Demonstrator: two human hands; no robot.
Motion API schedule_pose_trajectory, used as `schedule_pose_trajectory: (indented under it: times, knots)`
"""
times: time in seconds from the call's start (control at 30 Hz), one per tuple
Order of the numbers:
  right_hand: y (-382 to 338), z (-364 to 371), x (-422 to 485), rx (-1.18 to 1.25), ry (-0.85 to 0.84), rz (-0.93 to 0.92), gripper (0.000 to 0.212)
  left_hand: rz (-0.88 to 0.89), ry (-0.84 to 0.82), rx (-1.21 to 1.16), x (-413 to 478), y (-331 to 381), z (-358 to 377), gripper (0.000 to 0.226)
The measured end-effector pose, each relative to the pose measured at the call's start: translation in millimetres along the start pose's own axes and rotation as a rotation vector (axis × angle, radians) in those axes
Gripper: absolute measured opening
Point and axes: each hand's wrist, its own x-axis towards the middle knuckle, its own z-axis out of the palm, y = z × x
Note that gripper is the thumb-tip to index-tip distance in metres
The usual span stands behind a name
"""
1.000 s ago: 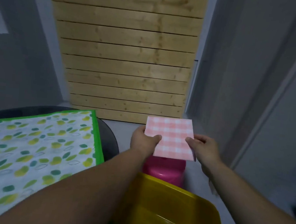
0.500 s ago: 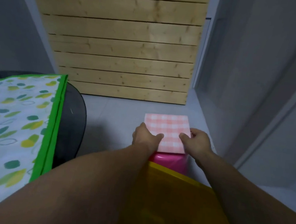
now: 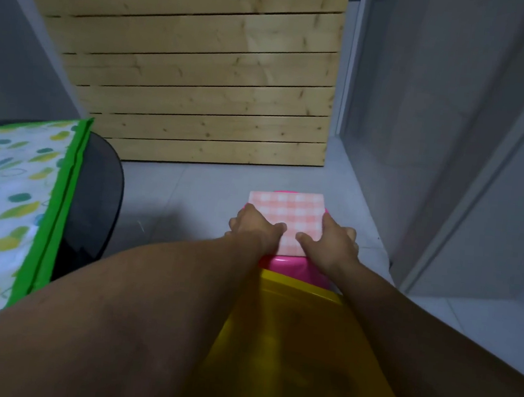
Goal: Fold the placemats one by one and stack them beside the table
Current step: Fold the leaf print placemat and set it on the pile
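Atop a bright pink stool (image 3: 283, 261), just beyond a yellow plastic tub (image 3: 289, 329), a person sets down a folded pink gingham placemat (image 3: 289, 213). Both grips are on it: the left hand (image 3: 252, 231) grasps the placemat's near left corner, thumb on top and fingers curled at the edge, while the right hand (image 3: 330, 240) grasps the near right corner the same way, though whether the fingers reach under the cloth cannot be told. The placemat lies flat and squared over the stool, its longer side running left to right, extending away from the two hands toward the wooden slat panel (image 3: 201, 80) behind the stool. Neither hand is clearly nearer; they flank it evenly, so letting go looks like a matter of sliding both back toward the tub. To the left of the stool, well apart from it, a green-bordered leaf-print placemat (image 3: 14, 200) is spread unfolded on the dark round surface (image 3: 97, 198), seemingly the next piece to fold. Grey floor tiles (image 3: 190, 198) separate that surface from the stool.
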Motion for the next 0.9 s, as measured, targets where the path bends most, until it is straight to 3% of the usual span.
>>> schedule_pose_trajectory:
  times: [0.13,0.27,0.43,0.6,0.77,0.83,0.9]
  knots:
    - [-6,-13,-9,0.018,0.054,-0.02,0.062,0.01,0.054,-0.019,-10,11,-14,0.077]
    - [-25,-46,-24,0.137,0.127,0.004,0.061,0.081,0.001,-0.115,-29,34,-47,0.075]
    - [-80,-94,-67,0.261,0.168,-0.123,0.041,0.187,-0.015,-0.256,-81,52,-109,0.079]
    - [-153,-129,-147,0.381,0.161,-0.273,0.015,0.24,0.012,-0.542,-153,36,-194,0.064]
    - [-229,-138,-253,0.362,-0.081,-0.465,0.013,0.264,0.072,-0.714,-212,-39,-301,0.029]
    - [-258,-130,-293,0.3,-0.23,-0.56,0.013,0.291,0.072,-0.66,-233,-93,-339,0.009]
    - [-282,-116,-329,0.22,-0.37,-0.639,0.009,0.366,0.077,-0.502,-260,-151,-370,0.006]
